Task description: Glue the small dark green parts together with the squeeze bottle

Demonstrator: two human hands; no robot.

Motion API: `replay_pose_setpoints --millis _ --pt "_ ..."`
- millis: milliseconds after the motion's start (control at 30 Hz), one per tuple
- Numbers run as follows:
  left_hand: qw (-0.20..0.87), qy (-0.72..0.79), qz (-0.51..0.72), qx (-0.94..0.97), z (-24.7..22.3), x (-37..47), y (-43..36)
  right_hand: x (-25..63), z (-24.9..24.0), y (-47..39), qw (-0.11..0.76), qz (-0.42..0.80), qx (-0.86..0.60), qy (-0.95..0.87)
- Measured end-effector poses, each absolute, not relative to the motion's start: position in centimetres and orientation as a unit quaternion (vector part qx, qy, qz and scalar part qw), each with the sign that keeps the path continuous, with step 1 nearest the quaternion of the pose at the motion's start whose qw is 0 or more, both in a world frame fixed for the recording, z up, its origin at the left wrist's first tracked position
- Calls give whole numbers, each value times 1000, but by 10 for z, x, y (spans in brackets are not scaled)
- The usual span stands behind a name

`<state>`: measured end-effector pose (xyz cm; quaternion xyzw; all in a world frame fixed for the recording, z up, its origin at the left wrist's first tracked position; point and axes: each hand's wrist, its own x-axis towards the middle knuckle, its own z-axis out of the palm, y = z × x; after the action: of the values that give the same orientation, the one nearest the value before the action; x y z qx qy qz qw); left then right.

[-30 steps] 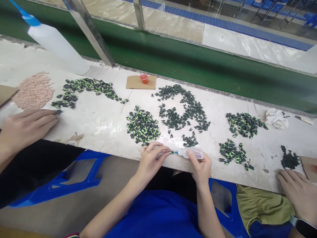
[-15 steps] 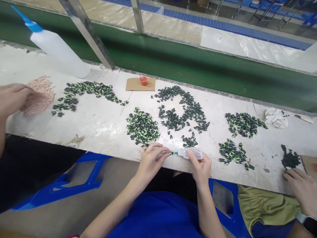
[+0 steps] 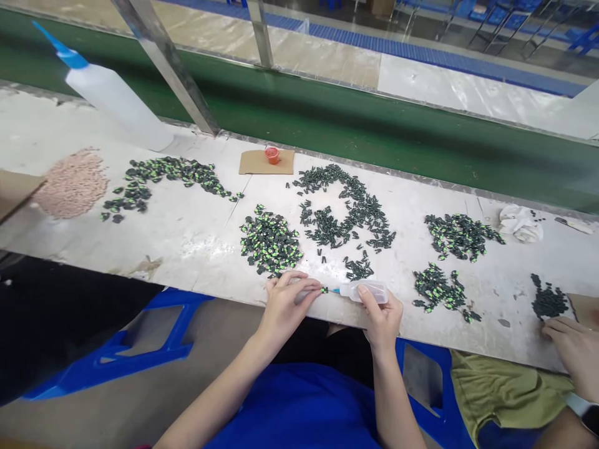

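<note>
Near the table's front edge, my left hand (image 3: 289, 304) pinches a small black-and-green piece (image 3: 324, 290) between thumb and fingertips. My right hand (image 3: 382, 315) is closed around a small clear squeeze bottle (image 3: 367, 291), held sideways. Its thin blue-based tip points left at the piece, with a slight space between them. Just beyond my left hand lies a pile of black-and-green pieces (image 3: 270, 242). Small dark pieces (image 3: 359, 267) lie beyond the bottle, with a larger scattered group (image 3: 367, 209) behind them.
A large white bottle (image 3: 116, 106) stands back left, near pink pieces (image 3: 72, 184). A red cup (image 3: 272, 155) sits on cardboard (image 3: 253, 163). More green-and-black piles (image 3: 461, 236) lie right. Another person's hand (image 3: 573, 349) is beside a black pile (image 3: 548, 302).
My right hand and the small bottle have shifted slightly right, away from the piece. The other person's hand at the far left has left the pink pile, and cardboard now shows there.
</note>
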<state>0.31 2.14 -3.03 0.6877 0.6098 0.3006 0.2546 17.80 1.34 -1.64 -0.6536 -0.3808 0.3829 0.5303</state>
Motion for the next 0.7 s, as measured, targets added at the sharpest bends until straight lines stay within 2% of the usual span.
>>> replay_pose_setpoints --millis 467,700 --pt "244 604 310 692 -31 3 21 176 -17 13 518 376 -662 -390" --pt "226 604 314 697 -32 4 20 196 -29 6 606 324 -616 -385"
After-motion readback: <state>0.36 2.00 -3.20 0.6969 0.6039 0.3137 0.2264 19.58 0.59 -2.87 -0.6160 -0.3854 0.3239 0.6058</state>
